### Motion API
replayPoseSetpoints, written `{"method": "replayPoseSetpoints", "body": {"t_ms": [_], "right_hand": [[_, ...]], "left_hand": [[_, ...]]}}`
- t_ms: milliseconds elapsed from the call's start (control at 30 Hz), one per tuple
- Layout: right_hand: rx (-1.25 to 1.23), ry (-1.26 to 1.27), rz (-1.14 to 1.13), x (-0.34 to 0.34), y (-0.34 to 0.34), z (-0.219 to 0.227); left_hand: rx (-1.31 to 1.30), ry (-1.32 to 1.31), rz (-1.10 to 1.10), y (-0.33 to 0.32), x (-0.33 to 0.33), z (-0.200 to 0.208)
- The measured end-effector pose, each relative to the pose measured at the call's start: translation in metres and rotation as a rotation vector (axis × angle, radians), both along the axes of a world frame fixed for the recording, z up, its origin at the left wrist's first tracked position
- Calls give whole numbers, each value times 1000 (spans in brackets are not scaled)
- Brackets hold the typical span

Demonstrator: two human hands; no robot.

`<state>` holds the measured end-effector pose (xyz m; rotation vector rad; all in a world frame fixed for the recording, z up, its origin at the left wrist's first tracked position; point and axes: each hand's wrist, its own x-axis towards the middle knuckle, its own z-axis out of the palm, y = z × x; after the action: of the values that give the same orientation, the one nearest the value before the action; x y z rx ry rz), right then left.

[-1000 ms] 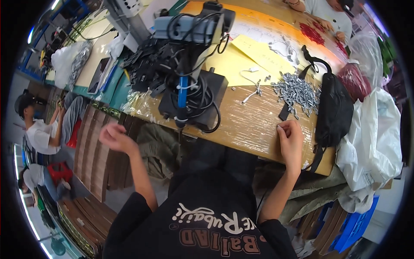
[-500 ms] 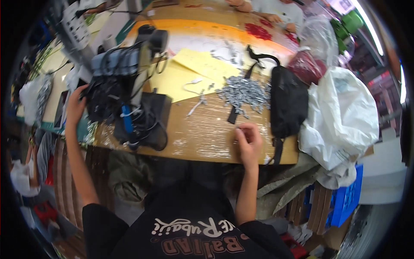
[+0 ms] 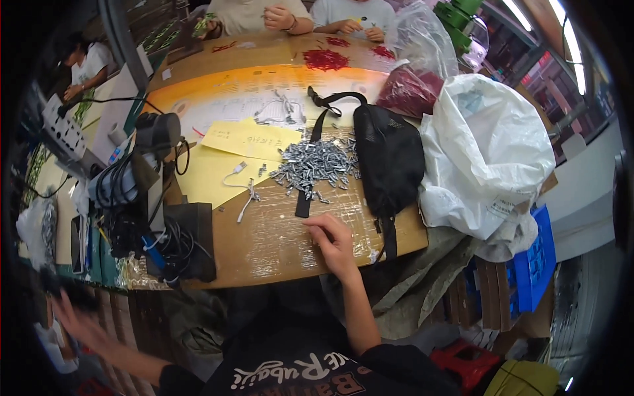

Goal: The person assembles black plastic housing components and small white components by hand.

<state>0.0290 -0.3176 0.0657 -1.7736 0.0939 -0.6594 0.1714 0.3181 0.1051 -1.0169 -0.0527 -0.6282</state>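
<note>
My left hand (image 3: 76,325) is off the table's left end, low and smeared by motion. A dark blurred thing (image 3: 65,290) is at its fingertips; I cannot tell whether the hand grips it. Over the table's front part, my right hand (image 3: 333,243) has loosely bent fingers, thumb apart from the forefinger, with nothing seen in them. Just beyond it lie a black strap end (image 3: 303,203) and a heap of small grey metal pieces (image 3: 317,163). Left of the heap, a short white cable (image 3: 246,206) lies partly on yellow paper (image 3: 198,177).
A black bag (image 3: 389,158) lies right of the heap, beside a large white plastic sack (image 3: 485,158). Bundled black cables (image 3: 175,247) and a dark stand (image 3: 198,237) occupy the left end. Two people sit across, near red pieces (image 3: 325,59); another person (image 3: 89,69) is far left.
My left hand has left the black bundle at the table's left end and swung down and outward, past the edge. The view has shifted; my right hand stays over the front of the table.
</note>
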Motion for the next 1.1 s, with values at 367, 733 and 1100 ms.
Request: {"method": "replayPoseSetpoints", "body": {"t_ms": [367,733,1100], "right_hand": [[190,51,-112,-7,-6,-14],[416,-159,-126,-12,-19,-22],[427,-98,-113,-17,-20,-16]], "left_hand": [[1570,-1072,-341,-453,-117,-28],[1563,-856,-251,-536,-80,-42],[1477,-1070,-195,-533,-91,-44]]}}
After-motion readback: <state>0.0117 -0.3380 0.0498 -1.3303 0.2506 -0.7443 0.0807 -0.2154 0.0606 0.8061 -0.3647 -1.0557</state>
